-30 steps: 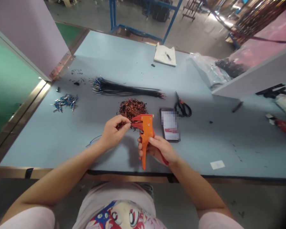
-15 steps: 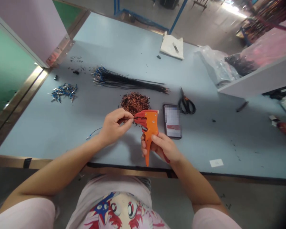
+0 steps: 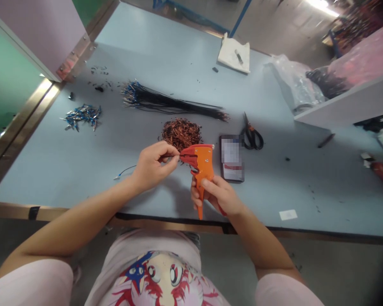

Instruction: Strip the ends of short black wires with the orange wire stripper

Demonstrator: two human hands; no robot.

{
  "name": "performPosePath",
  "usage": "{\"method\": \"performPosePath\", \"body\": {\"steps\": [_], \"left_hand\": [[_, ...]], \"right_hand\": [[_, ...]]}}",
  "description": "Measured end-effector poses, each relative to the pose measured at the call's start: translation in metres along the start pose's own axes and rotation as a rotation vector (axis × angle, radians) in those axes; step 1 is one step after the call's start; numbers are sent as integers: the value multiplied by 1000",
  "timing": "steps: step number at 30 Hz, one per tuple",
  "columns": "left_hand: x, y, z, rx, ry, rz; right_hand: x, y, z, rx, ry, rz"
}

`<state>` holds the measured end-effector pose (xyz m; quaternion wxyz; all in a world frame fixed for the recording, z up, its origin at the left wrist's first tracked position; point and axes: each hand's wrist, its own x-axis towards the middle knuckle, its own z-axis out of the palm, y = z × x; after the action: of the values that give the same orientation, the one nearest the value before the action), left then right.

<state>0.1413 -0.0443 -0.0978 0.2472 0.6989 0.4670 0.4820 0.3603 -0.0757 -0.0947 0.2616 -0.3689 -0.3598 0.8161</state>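
My left hand [image 3: 153, 166] pinches a thin dark wire [image 3: 170, 158] and feeds its end into the jaws of an orange automatic wire stripper [image 3: 203, 168]. My right hand [image 3: 217, 196] is shut around the stripper's handle. The wire's tail runs out past my left wrist to a small blue terminal [image 3: 118, 176] on the table. A heap of copper-coloured wire scraps [image 3: 181, 134] lies just beyond the stripper, and a bundle of black wires with blue ends [image 3: 172, 104] lies farther back.
On the pale blue workbench [image 3: 268, 199] lie a pile of blue terminals [image 3: 82, 115], a pixelated phone [image 3: 231, 158], black-handled scissors [image 3: 251, 137], and a white cloth [image 3: 234, 54]. A plastic bag [image 3: 295, 80] and a white shelf [image 3: 347, 102] stand at the back right.
The whole bench has slid up in the view as my head tipped. The wire end now sits deeper between the stripper's jaws, and the stripper has turned slightly more upright.
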Motion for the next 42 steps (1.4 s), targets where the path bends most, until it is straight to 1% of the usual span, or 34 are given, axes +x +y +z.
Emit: {"method": "performPosePath", "body": {"steps": [4, 11, 14, 17, 20, 22, 24, 25, 27, 28, 29, 31, 32, 33, 35, 37, 39, 40, 42], "left_hand": [[0, 1, 0, 36, 0, 14], [-1, 1, 1, 37, 19, 45], [-1, -1, 2, 38, 27, 43], [0, -4, 1, 42, 31, 41], [4, -5, -4, 58, 49, 51], [6, -4, -8, 51, 103, 55], [8, -3, -11, 24, 213, 54], [9, -3, -11, 9, 279, 48], [9, -4, -12, -12, 388, 44], [10, -5, -12, -15, 417, 45], [10, -6, -12, -14, 424, 46], [10, -8, -11, 7, 401, 69], [10, -8, -11, 32, 379, 98], [10, -9, -11, 68, 351, 140], [8, -8, -10, 153, 287, 264], [6, -8, -8, 230, 214, 390], [3, -8, -5, 280, 139, 480], [1, -8, -3, 300, 105, 510], [-3, -9, 1, 340, 45, 565]], "right_hand": [[1, 0, 2, 9, 6, -4], [1, -2, 5, -21, 11, -21], [2, -2, 5, -4, 13, -23], [4, 0, 1, -4, -13, -27], [5, 0, -5, -13, -2, -84], [4, -3, -10, -32, 59, -153], [1, -8, -15, -139, 165, -235], [-1, -11, -16, -255, 232, -281], [-3, -13, -16, -618, 355, -363], [-3, -12, -14, -834, 394, -402], [-3, -10, -11, -1047, 404, -439], [-1, -2, -4, -1393, 356, -494], [1, 3, 0, -1510, 311, -507], [3, 8, 4, -1592, 270, -506], [6, 16, 9, -1685, 200, -478], [8, 17, 11, -1694, 140, -478], [7, 13, 9, -1621, 118, -542], [6, 10, 7, -1561, 147, -595], [3, 4, 3, -1435, 291, -708]]}}
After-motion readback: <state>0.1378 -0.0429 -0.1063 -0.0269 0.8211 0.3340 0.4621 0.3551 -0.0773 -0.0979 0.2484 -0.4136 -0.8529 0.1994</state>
